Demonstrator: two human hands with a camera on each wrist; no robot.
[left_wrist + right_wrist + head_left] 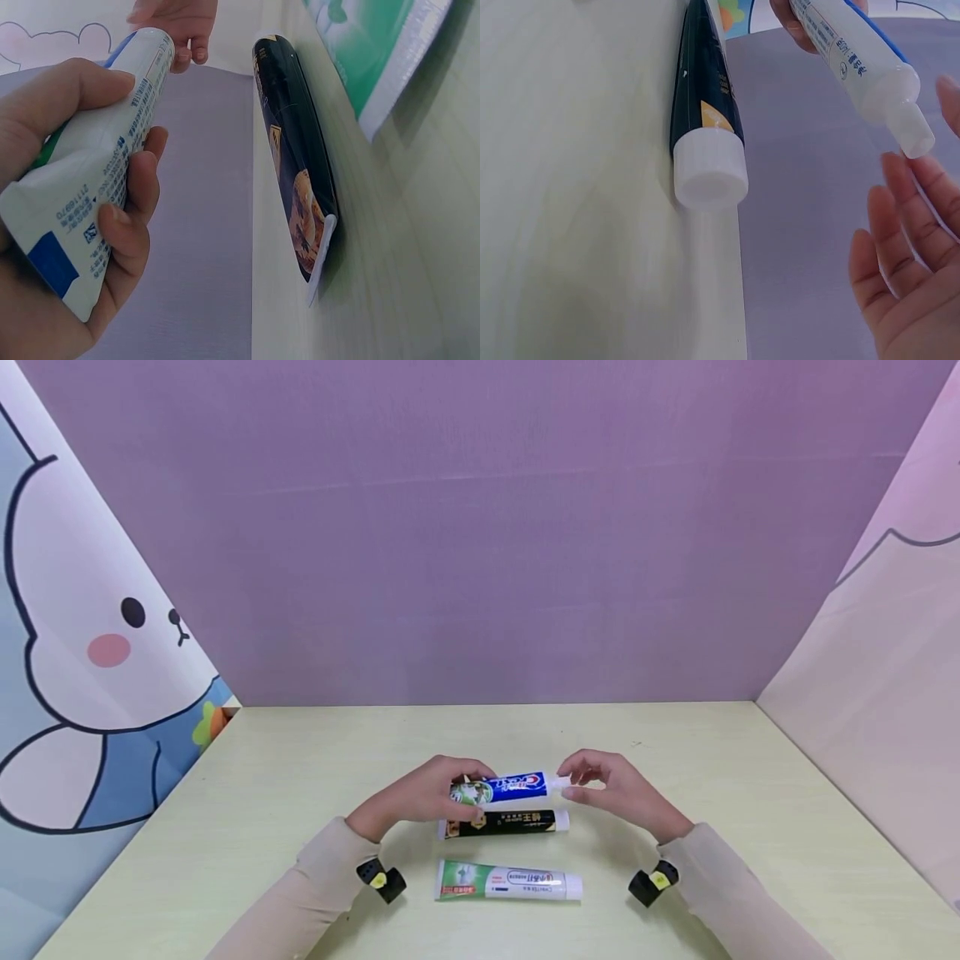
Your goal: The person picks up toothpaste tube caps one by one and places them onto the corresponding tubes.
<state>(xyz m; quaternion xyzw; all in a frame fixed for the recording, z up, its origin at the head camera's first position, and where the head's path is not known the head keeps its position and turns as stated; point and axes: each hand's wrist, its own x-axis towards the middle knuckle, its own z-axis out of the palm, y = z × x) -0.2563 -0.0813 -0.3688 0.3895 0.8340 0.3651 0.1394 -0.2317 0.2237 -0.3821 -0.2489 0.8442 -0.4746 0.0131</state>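
Note:
My left hand (431,792) grips a blue, white and green toothpaste tube (519,787) by its crimped end, thumb on one side and fingers curled round the other. The tube is held above the table, its narrow white cap (910,129) pointing right. Around that cap my right hand (618,787) spreads its fingers; in the right wrist view the thumb is apart from it, and whether a fingertip touches it I cannot tell. Just below lies a black toothpaste tube (517,822) with a white cap (710,169). Nearer me is a green and white toothpaste tube (513,882).
The pale table (300,760) runs back to a purple panel (480,568). A cartoon-printed sheet (97,568) stands at the left, and a pale pink one (885,710) at the right. Both lying tubes have their caps to the right.

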